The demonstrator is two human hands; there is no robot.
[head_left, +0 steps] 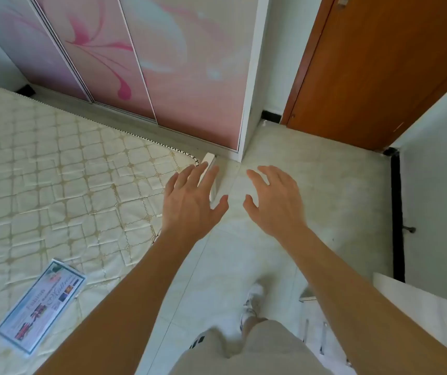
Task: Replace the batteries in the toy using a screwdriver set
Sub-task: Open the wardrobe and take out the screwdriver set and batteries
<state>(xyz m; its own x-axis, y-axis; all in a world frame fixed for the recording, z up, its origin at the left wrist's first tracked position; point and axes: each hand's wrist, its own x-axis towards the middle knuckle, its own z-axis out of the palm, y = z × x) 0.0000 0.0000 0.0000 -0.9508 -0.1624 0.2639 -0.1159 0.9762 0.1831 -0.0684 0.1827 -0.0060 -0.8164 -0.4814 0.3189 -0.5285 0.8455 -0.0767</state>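
Since neither toy nor screwdriver set shows anywhere, I judge the task hasn't properly started, and the next move is finding them. My left hand [192, 201] and right hand [273, 201] hover apart, fingers spread, holding nothing, just past the bed's corner over glossy pale floor tiles [311, 185]. The quilted cream mattress [54, 171] carries a flat, shiny leaflet [41, 307] near its near edge. Beyond stand smooth pink sliding doors [162, 63].

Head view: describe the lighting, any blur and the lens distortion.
Head view: bright, even daylight with only faint shadows, and the pale floor looks washed out; the wide lens makes the wardrobe and the door lean outward; the whole head view is soft, the left hand and right hand slightly smeared, the small print on the label on the mattress unreadable.
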